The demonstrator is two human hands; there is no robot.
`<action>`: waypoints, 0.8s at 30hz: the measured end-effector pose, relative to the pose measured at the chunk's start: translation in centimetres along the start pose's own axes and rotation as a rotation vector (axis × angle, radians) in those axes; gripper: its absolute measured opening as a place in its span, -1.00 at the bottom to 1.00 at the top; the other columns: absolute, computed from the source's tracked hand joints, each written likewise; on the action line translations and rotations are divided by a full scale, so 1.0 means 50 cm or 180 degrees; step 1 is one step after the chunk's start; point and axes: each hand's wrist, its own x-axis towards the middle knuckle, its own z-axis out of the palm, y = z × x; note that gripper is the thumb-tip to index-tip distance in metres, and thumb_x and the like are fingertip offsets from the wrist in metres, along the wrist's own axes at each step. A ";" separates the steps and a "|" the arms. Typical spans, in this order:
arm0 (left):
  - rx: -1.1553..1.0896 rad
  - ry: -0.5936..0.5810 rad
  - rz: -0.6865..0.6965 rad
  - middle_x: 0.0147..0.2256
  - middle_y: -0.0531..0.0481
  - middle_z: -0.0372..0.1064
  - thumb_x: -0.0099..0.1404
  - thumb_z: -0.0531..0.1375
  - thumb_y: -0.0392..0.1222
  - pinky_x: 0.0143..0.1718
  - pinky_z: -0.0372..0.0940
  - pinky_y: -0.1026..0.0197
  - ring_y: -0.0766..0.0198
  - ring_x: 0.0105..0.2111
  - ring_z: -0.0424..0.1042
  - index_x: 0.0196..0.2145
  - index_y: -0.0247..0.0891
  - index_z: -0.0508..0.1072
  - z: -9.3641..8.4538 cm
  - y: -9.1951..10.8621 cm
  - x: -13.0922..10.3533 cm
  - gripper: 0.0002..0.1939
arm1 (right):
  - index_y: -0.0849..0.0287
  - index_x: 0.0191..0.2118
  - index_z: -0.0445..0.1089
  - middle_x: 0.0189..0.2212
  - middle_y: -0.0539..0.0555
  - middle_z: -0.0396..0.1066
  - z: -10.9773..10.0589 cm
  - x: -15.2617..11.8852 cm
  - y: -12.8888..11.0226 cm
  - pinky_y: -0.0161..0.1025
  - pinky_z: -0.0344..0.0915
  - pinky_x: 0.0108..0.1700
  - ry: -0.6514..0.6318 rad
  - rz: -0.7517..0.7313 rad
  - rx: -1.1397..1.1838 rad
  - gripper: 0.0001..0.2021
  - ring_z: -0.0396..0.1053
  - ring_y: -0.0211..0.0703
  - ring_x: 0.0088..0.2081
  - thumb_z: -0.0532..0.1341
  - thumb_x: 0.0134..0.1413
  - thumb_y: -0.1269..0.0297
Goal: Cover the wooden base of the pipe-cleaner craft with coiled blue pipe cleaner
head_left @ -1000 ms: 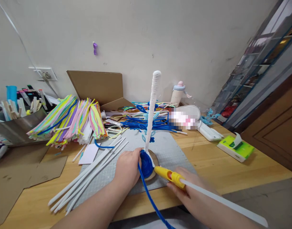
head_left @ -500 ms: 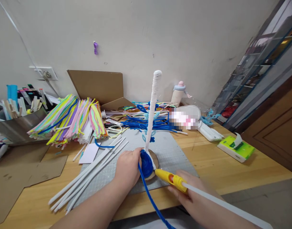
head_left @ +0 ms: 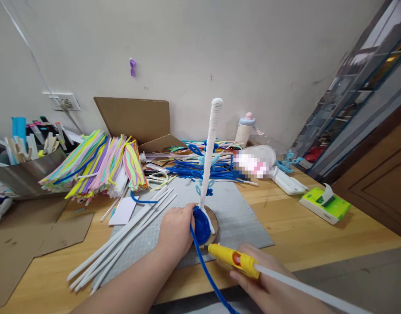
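My left hand (head_left: 174, 231) is closed at the left edge of a coiled blue pipe cleaner (head_left: 202, 226), its fingertips pressed against the coil. The coil lies on a round cardboard base (head_left: 213, 219), and its loose tail hangs toward me past the table edge. A post wrapped in white pipe cleaner (head_left: 209, 150) rises upright from the base, with blue flower shapes showing behind it. In my right hand (head_left: 269, 274) is a yellow hot glue gun (head_left: 231, 259), with a long white glue stick (head_left: 301, 285) out of its back. Its nozzle points at the base's front edge, slightly apart from it.
White pipe cleaners (head_left: 128, 244) lie on the grey cutting mat (head_left: 242, 218). Colourful pipe cleaner bundles (head_left: 89, 163) and a metal bin (head_left: 33, 174) stand left. Blue stems (head_left: 187, 168) lie behind the post. A tissue pack (head_left: 324, 205) sits right; cardboard (head_left: 135, 120) leans on the wall.
The glue gun in my right hand has moved down and slightly left, its nozzle drawing away from the coil's right side toward the base's front. My left hand has stayed in place.
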 end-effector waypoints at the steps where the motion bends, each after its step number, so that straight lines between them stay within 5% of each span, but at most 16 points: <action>1: -0.0001 -0.0006 0.0006 -0.35 -0.07 0.49 0.31 -0.02 -0.31 -0.26 0.26 0.10 0.12 -0.33 0.44 -0.03 -0.24 0.35 0.000 0.000 -0.001 -0.69 | 0.06 -0.32 0.41 -0.35 0.04 0.47 -0.003 0.001 0.003 -0.28 0.34 -0.25 -0.0157 0.0134 0.0252 -0.73 0.42 -0.13 -0.33 0.09 0.10 0.01; 4: -0.0035 -0.0020 0.0033 -0.35 -0.07 0.48 0.32 -0.03 -0.31 -0.25 0.25 0.10 0.12 -0.32 0.44 -0.03 -0.24 0.34 -0.001 0.000 -0.002 -0.70 | 0.15 -0.34 0.38 -0.57 0.01 0.39 -0.011 0.019 0.029 -0.30 0.30 -0.48 -0.0291 0.0903 0.1398 -0.61 0.32 -0.21 -0.58 0.07 0.09 -0.10; 7: -0.0060 -0.0029 0.0000 -0.36 -0.06 0.48 0.35 -0.05 -0.29 -0.25 0.24 0.11 0.13 -0.33 0.44 -0.04 -0.24 0.33 -0.004 0.002 -0.001 -0.71 | 0.17 -0.37 0.33 -0.58 -0.04 0.33 -0.020 0.058 0.072 -0.37 0.17 -0.64 0.0368 0.1284 0.2849 -0.62 0.16 -0.34 -0.69 0.08 0.10 -0.09; 9: -0.0079 -0.0045 -0.0066 -0.37 -0.05 0.47 0.36 -0.07 -0.26 -0.26 0.24 0.13 0.15 -0.33 0.44 -0.06 -0.22 0.34 -0.006 0.005 0.000 -0.72 | 0.18 -0.35 0.34 -0.49 0.00 0.38 -0.029 0.088 0.101 -0.39 0.22 -0.61 0.0628 0.1445 0.3613 -0.73 0.23 -0.35 -0.63 0.14 0.09 0.05; 12: -0.0090 -0.0047 -0.0115 -0.37 -0.04 0.47 0.38 -0.07 -0.24 -0.27 0.23 0.15 0.16 -0.33 0.44 -0.08 -0.21 0.34 -0.008 0.007 0.002 -0.74 | 0.22 -0.30 0.38 -0.39 0.09 0.44 -0.046 0.122 0.139 -0.38 0.38 -0.38 0.0319 0.1753 0.4077 -0.85 0.41 -0.29 -0.43 0.16 0.09 0.25; 15: -0.0079 -0.0018 -0.0110 -0.37 -0.04 0.47 0.38 -0.08 -0.24 -0.28 0.23 0.14 0.16 -0.34 0.44 -0.09 -0.21 0.34 -0.007 0.006 0.003 -0.74 | 0.23 -0.23 0.36 -0.37 0.14 0.47 -0.068 0.144 0.172 -0.33 0.39 -0.30 0.0042 0.1802 0.3707 -0.80 0.47 -0.22 -0.35 0.16 0.10 0.20; 19: -0.0058 0.0043 -0.0082 -0.37 -0.05 0.47 0.38 -0.08 -0.23 -0.28 0.23 0.15 0.16 -0.34 0.44 -0.10 -0.22 0.35 -0.005 0.005 0.003 -0.74 | 0.20 -0.37 0.33 -0.67 0.02 0.32 -0.095 0.158 0.179 -0.34 0.19 -0.62 0.0263 0.1891 0.1775 -0.66 0.33 -0.21 -0.64 0.11 0.10 -0.02; 22: -0.0060 0.0018 -0.0096 -0.39 -0.03 0.47 0.39 -0.08 -0.20 -0.29 0.22 0.16 0.17 -0.35 0.44 -0.11 -0.21 0.36 -0.005 0.006 0.002 -0.74 | 0.17 -0.41 0.34 -0.63 0.00 0.30 -0.085 0.142 0.119 -0.35 0.17 -0.61 0.0805 0.1301 0.0813 -0.67 0.26 -0.26 -0.63 0.09 0.09 -0.02; 24: -0.0087 0.0000 -0.0106 -0.37 -0.03 0.47 0.39 -0.07 -0.18 -0.28 0.22 0.15 0.16 -0.34 0.44 -0.12 -0.20 0.36 -0.006 0.008 0.001 -0.75 | 0.16 -0.26 0.34 -0.53 -0.01 0.31 -0.054 0.118 0.051 -0.32 0.26 -0.54 0.0414 0.0692 0.1479 -0.68 0.29 -0.27 -0.59 0.06 0.11 0.00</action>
